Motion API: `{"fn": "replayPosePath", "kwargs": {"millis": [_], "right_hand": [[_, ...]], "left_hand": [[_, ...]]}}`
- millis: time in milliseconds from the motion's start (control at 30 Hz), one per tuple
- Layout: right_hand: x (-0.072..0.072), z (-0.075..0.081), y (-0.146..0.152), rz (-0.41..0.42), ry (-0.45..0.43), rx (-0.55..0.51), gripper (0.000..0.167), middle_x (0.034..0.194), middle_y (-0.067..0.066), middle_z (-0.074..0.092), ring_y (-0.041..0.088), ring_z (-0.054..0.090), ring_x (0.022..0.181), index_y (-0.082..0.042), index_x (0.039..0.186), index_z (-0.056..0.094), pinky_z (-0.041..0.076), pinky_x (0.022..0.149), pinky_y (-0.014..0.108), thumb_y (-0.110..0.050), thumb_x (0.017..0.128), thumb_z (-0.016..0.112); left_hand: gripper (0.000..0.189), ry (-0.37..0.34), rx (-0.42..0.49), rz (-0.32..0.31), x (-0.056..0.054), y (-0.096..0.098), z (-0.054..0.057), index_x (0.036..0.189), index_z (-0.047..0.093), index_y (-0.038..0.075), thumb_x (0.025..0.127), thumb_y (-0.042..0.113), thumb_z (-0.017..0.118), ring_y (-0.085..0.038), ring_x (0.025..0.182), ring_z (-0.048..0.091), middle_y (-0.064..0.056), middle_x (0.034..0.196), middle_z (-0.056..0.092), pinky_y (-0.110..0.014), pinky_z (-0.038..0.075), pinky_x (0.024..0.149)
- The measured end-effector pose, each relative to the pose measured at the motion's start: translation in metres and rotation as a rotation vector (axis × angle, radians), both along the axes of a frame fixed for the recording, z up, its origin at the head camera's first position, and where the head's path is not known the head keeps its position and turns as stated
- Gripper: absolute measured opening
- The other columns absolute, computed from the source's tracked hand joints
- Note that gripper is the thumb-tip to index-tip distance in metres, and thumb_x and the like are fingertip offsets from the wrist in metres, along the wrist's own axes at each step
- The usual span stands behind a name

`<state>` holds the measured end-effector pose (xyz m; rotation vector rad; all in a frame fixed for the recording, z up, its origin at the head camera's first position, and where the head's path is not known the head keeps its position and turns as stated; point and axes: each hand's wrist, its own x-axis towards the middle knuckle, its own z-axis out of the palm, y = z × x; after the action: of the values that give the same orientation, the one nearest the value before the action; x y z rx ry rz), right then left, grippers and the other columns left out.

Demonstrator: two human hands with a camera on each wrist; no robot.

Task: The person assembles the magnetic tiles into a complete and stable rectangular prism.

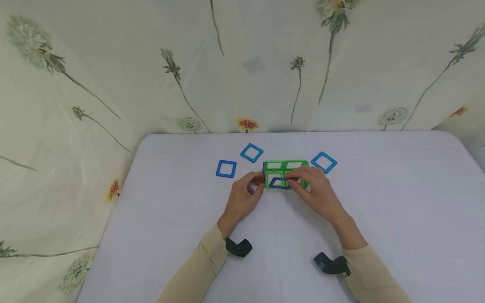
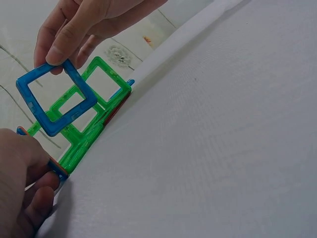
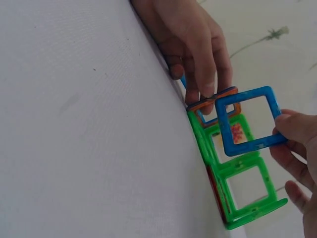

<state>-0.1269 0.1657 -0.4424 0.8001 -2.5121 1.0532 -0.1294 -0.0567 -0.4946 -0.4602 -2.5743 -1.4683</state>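
Note:
My right hand (image 1: 320,193) pinches a blue square magnetic tile (image 3: 257,145) by a corner and side. It holds the tile tilted in front of a structure of green magnetic tiles (image 1: 284,161), and the blue frame overlaps it in every view. Green squares stand side by side as a wall, with more green pieces along the table. At the left end stands an orange square tile (image 3: 238,107) with a blue one against it. My left hand (image 1: 244,195) grips that end between thumb and fingers. Part of it is hidden behind the fingers.
Two loose blue square tiles, one nearer (image 1: 226,175) and one farther (image 1: 251,152), lie left of the structure. Another blue square tile (image 1: 323,162) lies to its right. Everything rests on a white-covered table (image 1: 170,202), with a flower-patterned cloth (image 1: 254,84) behind.

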Motion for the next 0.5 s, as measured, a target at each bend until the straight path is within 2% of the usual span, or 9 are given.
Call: {"fn": "replayPosePath", "kwargs": {"millis": [500], "right_hand": [[-0.002, -0.0071, -0.0034, 0.008, -0.008, 0.027, 0.022, 0.096, -0.005, 0.067, 0.011, 0.057, 0.093, -0.017, 0.101, 0.068, 0.033, 0.093, 0.038, -0.008, 0.082, 0.072]], "left_hand": [[0.022, 0.01, 0.008, -0.002, 0.0, 0.0, -0.0015, 0.112, 0.065, 0.013, 0.09, 0.015, 0.062, -0.005, 0.084, 0.058, 0.001, 0.1, 0.068, -0.016, 0.048, 0.063]]}}
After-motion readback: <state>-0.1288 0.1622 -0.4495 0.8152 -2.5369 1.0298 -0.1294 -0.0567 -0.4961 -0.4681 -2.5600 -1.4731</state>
